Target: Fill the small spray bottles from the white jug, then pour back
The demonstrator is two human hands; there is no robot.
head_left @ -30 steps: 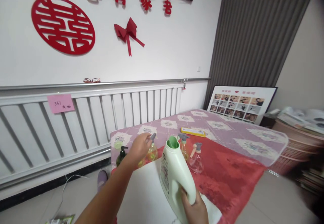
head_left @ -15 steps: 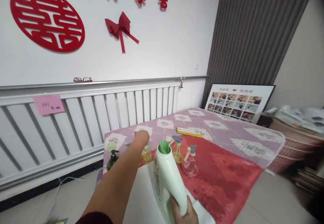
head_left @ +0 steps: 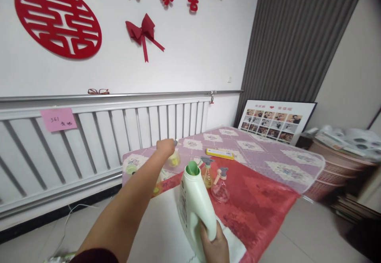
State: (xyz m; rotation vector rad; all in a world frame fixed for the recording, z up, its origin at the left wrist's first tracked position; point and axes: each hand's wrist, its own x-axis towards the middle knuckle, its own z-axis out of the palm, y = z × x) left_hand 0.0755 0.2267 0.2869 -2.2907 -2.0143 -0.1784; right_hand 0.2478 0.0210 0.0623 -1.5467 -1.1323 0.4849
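The left hand (head_left: 166, 148) is closed on a spray bottle (head_left: 174, 160) — the right hand (head_left: 216, 244) grips the jug (head_left: 192, 197) by its handle (head_left: 210, 217).

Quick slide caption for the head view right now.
Left hand holds a spray bottle by its top; right hand grips a pale green jug by its handle.

The detergent jug (head_left: 196, 205) in the right hand (head_left: 216, 242) is pale mint green, its pouring spout (head_left: 193, 168) a deeper green. The spray bottle (head_left: 174, 160) at the left hand (head_left: 166, 147) shows yellow, with a grey trigger. Ahead of the right hand, another spray bottle (head_left: 220, 192) is clear and pinkish, its head grey and peach. Right of that hand spreads a red cloth (head_left: 262, 191), mottled darker; beyond, a lilac tablecloth (head_left: 256, 162) bears cream floral diamonds.
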